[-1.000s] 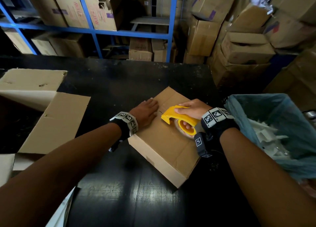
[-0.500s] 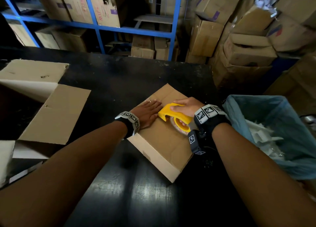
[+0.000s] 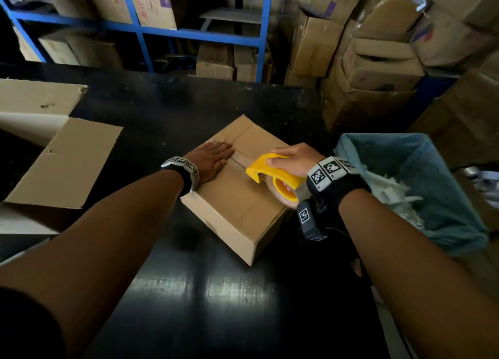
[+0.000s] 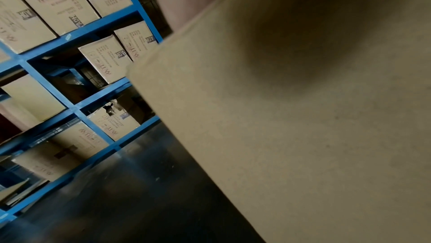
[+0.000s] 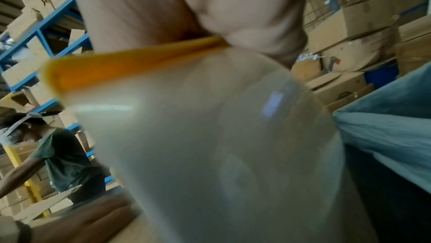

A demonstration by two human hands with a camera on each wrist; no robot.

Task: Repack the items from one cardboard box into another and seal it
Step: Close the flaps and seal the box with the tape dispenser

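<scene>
A small closed cardboard box [image 3: 237, 196] sits on the black table [image 3: 205, 291], its top flaps meeting in a centre seam. My left hand [image 3: 216, 156] lies flat with straight fingers on the box's far left top, beside the seam. My right hand [image 3: 293, 158] grips a yellow tape dispenser [image 3: 272, 173] whose front edge rests on the seam near the box's middle. A short strip of clear tape runs along the seam between the two hands. In the right wrist view the clear tape roll [image 5: 221, 145] and the yellow dispenser [image 5: 130, 64] fill the frame. The left wrist view shows the box's side [image 4: 303, 118] close up.
A large open cardboard box [image 3: 54, 156] with spread flaps stands at the table's left. A bin lined with a blue bag [image 3: 421, 191] holding white scraps sits right of the table. Blue shelving [image 3: 151, 31] and stacked cartons [image 3: 378, 61] stand behind. Another person [image 5: 58, 154] works nearby.
My right hand has drawn the dispenser back along the seam toward me, laying tape. The left hand has stayed flat on the box top.
</scene>
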